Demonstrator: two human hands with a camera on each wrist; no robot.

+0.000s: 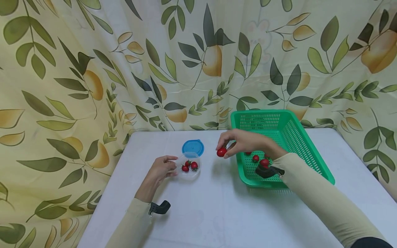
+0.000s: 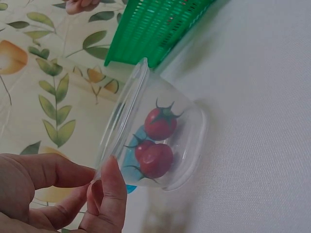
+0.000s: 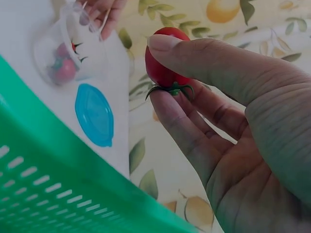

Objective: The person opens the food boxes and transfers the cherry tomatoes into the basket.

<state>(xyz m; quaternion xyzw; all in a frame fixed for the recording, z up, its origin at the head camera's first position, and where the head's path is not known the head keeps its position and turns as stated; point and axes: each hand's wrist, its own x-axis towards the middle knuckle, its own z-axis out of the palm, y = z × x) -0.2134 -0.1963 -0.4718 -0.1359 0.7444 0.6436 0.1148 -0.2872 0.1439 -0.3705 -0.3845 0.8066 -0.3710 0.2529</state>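
A clear plastic container [image 1: 190,176] stands on the white table with three cherry tomatoes [image 2: 161,124] inside. My left hand [image 1: 162,168] pinches its rim between thumb and fingers, as the left wrist view shows closely. In my right hand [image 1: 240,142] a red cherry tomato [image 3: 167,58] is pinched between thumb and fingertips, its green stem end toward the palm. That hand is raised above the table, between the container and the green basket [image 1: 310,155]. More cherry tomatoes [image 1: 255,158] lie in the basket, partly hidden by the right arm.
Just behind the container lies a blue lid [image 1: 193,147], flat on the white table [image 1: 198,213]. A curtain [image 1: 192,69] printed with leaves and fruit hangs along the table's back edge. The basket's near-left wall stands under the right forearm.
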